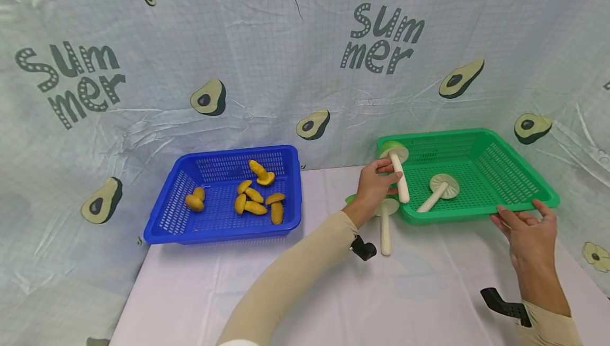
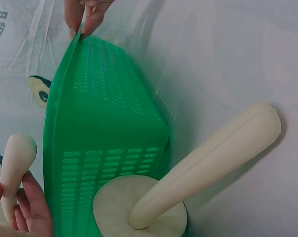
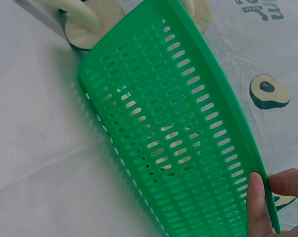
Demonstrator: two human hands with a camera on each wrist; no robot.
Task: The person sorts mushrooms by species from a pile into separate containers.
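My left hand [image 1: 371, 187] pinches the white stem of a green-capped toy mushroom [image 1: 401, 183] over the left end of the green basket [image 1: 481, 212]. In the left wrist view, thumb and fingers close round that mushroom [image 2: 18, 155]. My right hand [image 1: 532, 234] grips the basket's near rim towards its right corner, thumb and fingers on either side of the rim in the right wrist view. Another pale mushroom [image 1: 432, 197] lies inside the basket. Beside the basket, a mushroom [image 1: 385, 234] rests on the table, partly behind my left hand; a green cap [image 1: 350, 198] peeks out left of my wrist.
A blue basket [image 1: 224, 236] stands on the left of the table with several small yellow-brown mushrooms [image 1: 251, 208] in it. White tablecloth [image 1: 419, 303] covers the table. A patterned curtain [image 1: 267, 86] hangs directly behind both baskets.
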